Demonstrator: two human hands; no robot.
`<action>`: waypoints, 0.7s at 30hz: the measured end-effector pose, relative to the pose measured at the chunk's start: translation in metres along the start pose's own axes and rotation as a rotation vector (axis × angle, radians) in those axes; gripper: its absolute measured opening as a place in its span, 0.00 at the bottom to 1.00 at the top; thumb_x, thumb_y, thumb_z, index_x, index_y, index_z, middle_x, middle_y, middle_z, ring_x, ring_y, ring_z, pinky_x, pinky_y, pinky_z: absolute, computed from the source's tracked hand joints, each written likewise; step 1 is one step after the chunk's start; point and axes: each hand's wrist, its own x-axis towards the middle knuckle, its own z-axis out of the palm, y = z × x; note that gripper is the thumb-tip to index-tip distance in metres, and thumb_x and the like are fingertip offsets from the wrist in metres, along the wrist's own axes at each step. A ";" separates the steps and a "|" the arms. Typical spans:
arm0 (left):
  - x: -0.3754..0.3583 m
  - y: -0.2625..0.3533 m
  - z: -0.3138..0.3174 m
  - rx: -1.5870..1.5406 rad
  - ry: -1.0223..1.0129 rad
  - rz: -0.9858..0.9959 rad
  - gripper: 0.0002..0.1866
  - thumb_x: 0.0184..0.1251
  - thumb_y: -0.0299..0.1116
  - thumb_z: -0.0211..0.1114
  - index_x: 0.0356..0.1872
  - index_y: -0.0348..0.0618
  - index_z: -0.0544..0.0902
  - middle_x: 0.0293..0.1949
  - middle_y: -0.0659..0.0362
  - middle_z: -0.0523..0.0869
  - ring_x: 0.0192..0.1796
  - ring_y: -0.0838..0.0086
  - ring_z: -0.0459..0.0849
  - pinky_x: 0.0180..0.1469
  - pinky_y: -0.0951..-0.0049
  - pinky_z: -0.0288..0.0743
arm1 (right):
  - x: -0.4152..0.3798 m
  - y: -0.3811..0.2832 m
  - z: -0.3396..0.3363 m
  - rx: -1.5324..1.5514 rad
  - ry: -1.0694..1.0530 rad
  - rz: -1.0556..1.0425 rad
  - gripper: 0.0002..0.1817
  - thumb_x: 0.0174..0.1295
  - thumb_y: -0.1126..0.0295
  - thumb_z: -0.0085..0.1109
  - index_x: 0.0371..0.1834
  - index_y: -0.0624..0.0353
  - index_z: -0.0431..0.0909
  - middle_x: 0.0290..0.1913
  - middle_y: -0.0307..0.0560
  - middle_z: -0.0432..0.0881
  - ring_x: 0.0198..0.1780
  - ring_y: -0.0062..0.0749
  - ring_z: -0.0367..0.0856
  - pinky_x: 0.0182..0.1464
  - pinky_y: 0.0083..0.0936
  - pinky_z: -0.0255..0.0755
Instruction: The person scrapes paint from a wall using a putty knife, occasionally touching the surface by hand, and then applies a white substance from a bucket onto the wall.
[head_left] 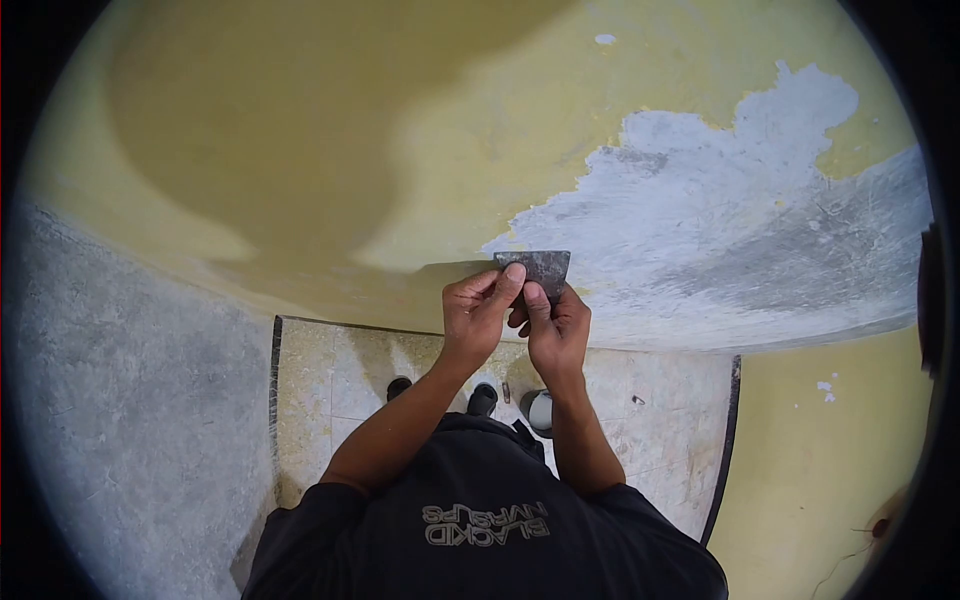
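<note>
Presently: scraper blade (536,268) gripped by both hands' fingers (508,285); wall (330,130) part stripped grey, most yellow paint remaining.

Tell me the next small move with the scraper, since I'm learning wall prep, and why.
Probably push the scraper, gripped by both the left hand and right hand, leftward under the yellow paint: its blade sits at the bare patch's edge.

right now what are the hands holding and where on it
Both hands, left hand and right hand, hold a flat scraper blade by its lower edge, pressed against the yellow wall.
</note>
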 end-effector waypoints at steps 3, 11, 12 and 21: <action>0.001 -0.002 -0.002 -0.020 0.040 0.018 0.16 0.73 0.35 0.61 0.25 0.34 0.81 0.19 0.66 0.78 0.21 0.85 0.72 0.23 0.81 0.65 | 0.006 -0.009 0.002 -0.003 -0.012 0.033 0.20 0.69 0.58 0.58 0.33 0.69 0.79 0.20 0.42 0.80 0.20 0.18 0.74 0.23 0.20 0.67; 0.004 -0.011 -0.003 0.075 0.052 0.056 0.16 0.72 0.34 0.62 0.24 0.34 0.82 0.21 0.65 0.80 0.24 0.87 0.74 0.24 0.82 0.68 | 0.007 -0.008 0.007 0.100 0.072 0.008 0.16 0.68 0.63 0.59 0.36 0.70 0.80 0.23 0.43 0.82 0.23 0.17 0.76 0.24 0.17 0.69; 0.004 -0.011 -0.002 0.102 0.057 0.078 0.16 0.71 0.34 0.63 0.25 0.34 0.83 0.20 0.65 0.81 0.23 0.87 0.74 0.24 0.82 0.68 | 0.008 -0.006 0.007 0.145 0.092 -0.041 0.15 0.69 0.64 0.59 0.36 0.70 0.80 0.24 0.43 0.82 0.24 0.18 0.76 0.25 0.16 0.68; 0.012 -0.007 -0.003 0.100 0.018 0.091 0.15 0.71 0.34 0.64 0.26 0.32 0.84 0.19 0.65 0.80 0.22 0.87 0.74 0.22 0.82 0.68 | 0.008 -0.015 0.010 0.160 0.090 -0.007 0.16 0.70 0.62 0.57 0.36 0.68 0.79 0.22 0.39 0.79 0.23 0.15 0.73 0.24 0.15 0.66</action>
